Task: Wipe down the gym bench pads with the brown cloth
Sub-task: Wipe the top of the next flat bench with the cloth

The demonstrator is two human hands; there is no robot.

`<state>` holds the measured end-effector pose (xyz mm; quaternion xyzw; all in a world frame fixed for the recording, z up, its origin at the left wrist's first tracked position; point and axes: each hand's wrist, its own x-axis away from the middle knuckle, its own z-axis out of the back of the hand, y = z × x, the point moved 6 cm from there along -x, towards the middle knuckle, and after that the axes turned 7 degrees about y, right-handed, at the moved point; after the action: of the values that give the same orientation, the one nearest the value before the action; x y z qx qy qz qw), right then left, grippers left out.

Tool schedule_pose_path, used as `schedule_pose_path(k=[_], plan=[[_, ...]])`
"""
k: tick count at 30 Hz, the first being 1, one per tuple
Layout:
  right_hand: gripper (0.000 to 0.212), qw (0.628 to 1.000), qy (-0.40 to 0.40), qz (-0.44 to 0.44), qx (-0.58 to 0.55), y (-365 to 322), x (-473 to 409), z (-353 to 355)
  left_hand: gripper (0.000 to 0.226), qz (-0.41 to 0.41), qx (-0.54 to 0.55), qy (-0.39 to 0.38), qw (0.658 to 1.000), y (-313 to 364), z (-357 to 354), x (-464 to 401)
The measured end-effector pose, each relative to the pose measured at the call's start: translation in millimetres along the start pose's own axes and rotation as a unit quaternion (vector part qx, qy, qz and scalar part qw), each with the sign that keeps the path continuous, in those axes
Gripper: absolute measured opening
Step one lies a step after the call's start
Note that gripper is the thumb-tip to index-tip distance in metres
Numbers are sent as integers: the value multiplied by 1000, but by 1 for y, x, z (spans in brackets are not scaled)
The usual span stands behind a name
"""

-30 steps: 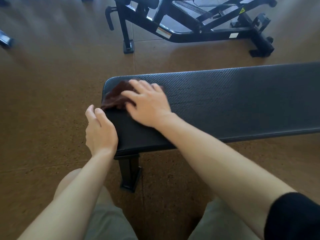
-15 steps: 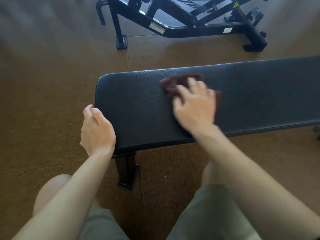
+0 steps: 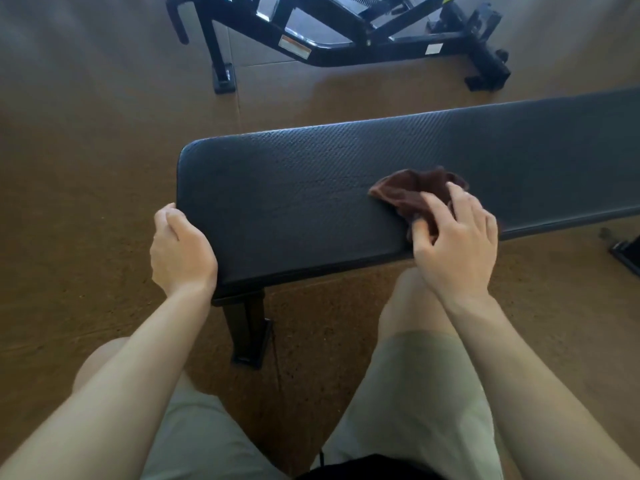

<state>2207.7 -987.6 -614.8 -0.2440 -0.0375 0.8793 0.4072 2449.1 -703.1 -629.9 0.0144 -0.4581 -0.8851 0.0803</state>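
Cloth near pad front edge, right hand apparently gripping

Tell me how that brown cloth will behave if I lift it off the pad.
The brown cloth is bunched in soft folds under the right hand, so it will probably hang limp. It looks thin, so likely light. On the textured bench pad it may drag rather than slide.

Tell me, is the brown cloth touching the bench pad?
Touching. The head view shows the brown cloth lying bunched on the bench pad, with no gap under it, and the right hand gripping its near side.
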Motion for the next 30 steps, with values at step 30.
schedule_pose_path(k=[30], plan=[[53, 771, -88, 631, 25, -212, 80, -47, 67, 270, 301, -236, 884, -69, 14, 1]])
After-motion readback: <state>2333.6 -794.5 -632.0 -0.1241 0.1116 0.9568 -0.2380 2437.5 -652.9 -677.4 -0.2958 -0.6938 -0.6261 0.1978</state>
